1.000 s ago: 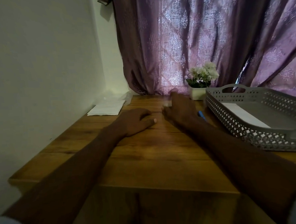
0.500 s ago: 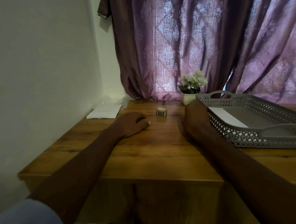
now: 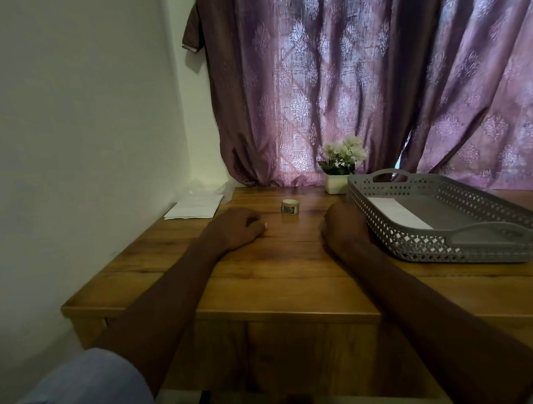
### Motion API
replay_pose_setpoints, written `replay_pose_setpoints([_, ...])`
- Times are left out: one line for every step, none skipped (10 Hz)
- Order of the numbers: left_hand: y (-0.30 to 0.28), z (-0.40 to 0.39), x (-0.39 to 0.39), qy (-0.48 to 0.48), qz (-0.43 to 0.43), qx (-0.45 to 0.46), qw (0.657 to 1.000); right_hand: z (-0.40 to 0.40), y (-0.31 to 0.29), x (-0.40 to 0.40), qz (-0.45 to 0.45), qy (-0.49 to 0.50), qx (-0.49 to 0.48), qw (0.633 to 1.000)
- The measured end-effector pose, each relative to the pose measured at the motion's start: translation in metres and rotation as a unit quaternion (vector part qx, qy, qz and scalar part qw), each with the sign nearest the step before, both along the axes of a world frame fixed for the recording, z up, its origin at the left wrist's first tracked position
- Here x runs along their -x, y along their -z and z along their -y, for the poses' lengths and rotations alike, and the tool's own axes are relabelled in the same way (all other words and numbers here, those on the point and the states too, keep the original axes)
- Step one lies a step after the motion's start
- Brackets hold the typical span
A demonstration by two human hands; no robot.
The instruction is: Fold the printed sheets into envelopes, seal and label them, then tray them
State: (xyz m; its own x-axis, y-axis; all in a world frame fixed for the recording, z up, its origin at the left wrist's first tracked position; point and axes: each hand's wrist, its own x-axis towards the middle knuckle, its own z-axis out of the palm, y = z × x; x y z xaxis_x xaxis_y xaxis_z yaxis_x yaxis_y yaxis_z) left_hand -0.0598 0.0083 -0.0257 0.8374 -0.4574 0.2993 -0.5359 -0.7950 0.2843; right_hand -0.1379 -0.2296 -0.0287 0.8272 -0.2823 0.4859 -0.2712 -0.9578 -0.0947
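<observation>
Our left hand (image 3: pixel 234 229) rests on the wooden table (image 3: pixel 281 281) with its fingers loosely curled under and nothing in them, one pale nail showing at the fingertip nearest the middle. Our right hand (image 3: pixel 345 225) lies against the near-left wall of the grey tray (image 3: pixel 440 248); its fingers are turned away from us and hidden, so we cannot tell whether they are relaxed or closed on something. Between the two hands, a little further back, the small tape roll (image 3: pixel 290 206) stands on the table, touching neither. The printed sheets (image 3: pixel 194 207) sit as a thin stack at the far left by the wall, well apart from both hands, and one white envelope (image 3: pixel 398 213) already lies flat on the tray floor. From how things lie we judge one piece is trayed and the next sheet is not yet picked up. The sheets should be very light and limp — they will sag if lifted by one corner and may cling to each other, so we would press a fingertip on the top sheet, slide it off the stack, then pinch it at an edge. A finished envelope will be stiffer; holding it by a long edge should keep it flat. The tape roll looks light and rigid, likely to roll or skid — best taken by its rim between thumb and finger.
</observation>
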Motion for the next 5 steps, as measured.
replay_pose_setpoints([0.001,-0.001,0.007,-0.008,0.008,0.01,1.0,-0.002,-0.001,0.002,0.005,-0.003,-0.021,1.0])
replay_pose_setpoints([0.001,-0.002,0.016,-0.012,0.031,0.01,0.999,-0.001,-0.002,0.002,0.0,-0.016,-0.038,0.999])
replay_pose_setpoints([-0.001,-0.001,0.024,-0.016,0.049,0.017,0.999,-0.002,-0.002,0.004,0.038,-0.01,-0.049,0.998])
replay_pose_setpoints([0.002,-0.003,0.033,-0.02,0.069,0.033,0.997,-0.007,-0.004,0.021,0.128,-0.008,-0.015,0.992])
replay_pose_setpoints([0.004,0.0,0.04,-0.003,0.095,0.05,0.994,-0.02,-0.007,0.035,0.194,-0.095,-0.002,0.976])
